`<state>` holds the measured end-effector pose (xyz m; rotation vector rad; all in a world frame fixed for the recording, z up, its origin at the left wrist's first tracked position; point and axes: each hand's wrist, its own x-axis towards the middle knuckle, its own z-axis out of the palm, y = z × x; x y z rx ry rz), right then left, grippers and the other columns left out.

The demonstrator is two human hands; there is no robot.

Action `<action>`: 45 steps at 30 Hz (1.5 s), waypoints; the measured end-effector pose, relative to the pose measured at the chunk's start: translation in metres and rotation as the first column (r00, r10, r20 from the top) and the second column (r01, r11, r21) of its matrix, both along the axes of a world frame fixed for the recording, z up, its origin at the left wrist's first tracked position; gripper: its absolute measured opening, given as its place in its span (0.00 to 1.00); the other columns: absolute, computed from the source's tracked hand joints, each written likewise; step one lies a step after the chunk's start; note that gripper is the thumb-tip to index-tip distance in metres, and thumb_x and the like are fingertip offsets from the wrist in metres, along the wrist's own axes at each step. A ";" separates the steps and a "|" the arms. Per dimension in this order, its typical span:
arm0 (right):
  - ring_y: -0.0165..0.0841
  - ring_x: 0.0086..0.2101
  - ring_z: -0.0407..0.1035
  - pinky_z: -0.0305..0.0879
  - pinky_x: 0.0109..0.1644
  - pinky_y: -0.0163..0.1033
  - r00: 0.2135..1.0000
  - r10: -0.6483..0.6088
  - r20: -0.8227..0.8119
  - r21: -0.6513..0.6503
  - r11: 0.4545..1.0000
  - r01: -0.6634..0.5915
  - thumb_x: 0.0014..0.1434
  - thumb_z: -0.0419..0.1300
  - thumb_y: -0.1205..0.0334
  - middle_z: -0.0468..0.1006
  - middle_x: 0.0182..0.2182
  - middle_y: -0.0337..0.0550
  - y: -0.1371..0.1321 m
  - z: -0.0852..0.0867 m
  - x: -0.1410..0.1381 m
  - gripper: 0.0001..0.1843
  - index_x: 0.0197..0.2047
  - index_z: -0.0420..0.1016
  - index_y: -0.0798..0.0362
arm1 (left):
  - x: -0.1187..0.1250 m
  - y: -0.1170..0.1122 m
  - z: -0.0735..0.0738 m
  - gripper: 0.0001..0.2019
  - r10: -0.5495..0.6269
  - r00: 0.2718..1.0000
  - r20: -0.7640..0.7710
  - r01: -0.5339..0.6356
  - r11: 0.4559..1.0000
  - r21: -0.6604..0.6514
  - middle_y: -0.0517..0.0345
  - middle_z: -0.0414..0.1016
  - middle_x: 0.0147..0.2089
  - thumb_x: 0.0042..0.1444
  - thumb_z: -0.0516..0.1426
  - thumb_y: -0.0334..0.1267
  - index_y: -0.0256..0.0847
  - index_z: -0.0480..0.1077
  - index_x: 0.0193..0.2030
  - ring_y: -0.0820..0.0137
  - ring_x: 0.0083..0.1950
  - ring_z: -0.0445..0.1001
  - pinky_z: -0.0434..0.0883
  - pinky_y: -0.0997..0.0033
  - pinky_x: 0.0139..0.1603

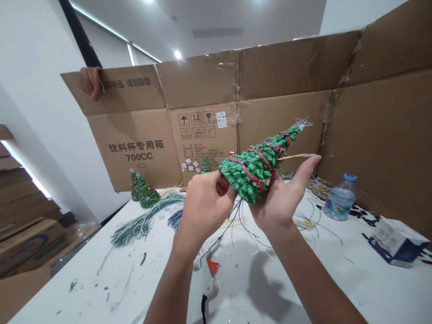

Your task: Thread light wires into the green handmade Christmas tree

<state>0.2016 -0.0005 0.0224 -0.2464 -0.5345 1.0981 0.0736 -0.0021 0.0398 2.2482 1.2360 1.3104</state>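
A glittery green beaded Christmas tree (251, 173) with red garland and a clear star tip (302, 123) lies tilted across both my hands, its tip pointing up to the right. My left hand (207, 204) grips its base from the left. Under its middle, my right hand (278, 195) cradles the tree, with the thumb stretched out beside a thin wire (297, 157). Some of the right fingers are hidden behind the tree.
A person's hand (89, 83) holds up a tall cardboard box sheet (202, 90) behind the white table (256, 288). On the table lie two small finished trees (144, 191), green wire bundles (141, 225), a glue gun (207, 274), a water bottle (340, 198) and a small box (393, 240).
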 end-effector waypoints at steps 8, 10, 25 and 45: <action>0.51 0.56 0.84 0.83 0.58 0.62 0.989 0.138 0.055 0.031 0.990 -0.140 0.60 0.39 0.11 0.90 0.44 0.45 -0.001 0.000 0.003 0.48 0.38 0.85 0.38 | -0.004 0.002 0.000 0.05 0.016 1.000 0.021 -0.017 1.000 0.011 0.60 0.81 0.32 0.56 0.59 0.33 0.43 0.72 0.29 0.65 0.35 0.79 0.70 0.65 0.36; 0.51 0.53 0.84 0.83 0.57 0.62 0.987 0.144 0.073 0.049 0.988 -0.148 0.59 0.38 0.10 0.89 0.42 0.45 0.000 -0.001 0.005 0.49 0.38 0.84 0.39 | -0.005 0.003 0.000 0.04 0.015 1.000 0.024 -0.015 1.000 0.014 0.60 0.81 0.33 0.55 0.60 0.33 0.43 0.72 0.29 0.65 0.36 0.79 0.71 0.64 0.38; 0.51 0.57 0.82 0.80 0.63 0.61 0.983 0.172 0.062 0.038 0.984 -0.174 0.63 0.56 0.24 0.89 0.44 0.43 0.004 -0.006 0.007 0.33 0.43 0.87 0.42 | -0.008 0.002 0.002 0.06 0.021 0.999 0.025 -0.021 1.000 -0.006 0.60 0.79 0.31 0.56 0.59 0.35 0.44 0.71 0.28 0.66 0.34 0.74 0.69 0.63 0.36; 0.47 0.50 0.84 0.81 0.62 0.57 0.993 0.104 -0.063 0.000 0.995 -0.104 0.64 0.62 0.34 0.88 0.42 0.42 0.003 -0.002 0.004 0.26 0.48 0.86 0.46 | -0.005 -0.001 0.003 0.04 -0.055 0.998 -0.004 0.055 0.998 -0.014 0.59 0.82 0.33 0.61 0.62 0.36 0.42 0.78 0.34 0.67 0.33 0.77 0.71 0.66 0.33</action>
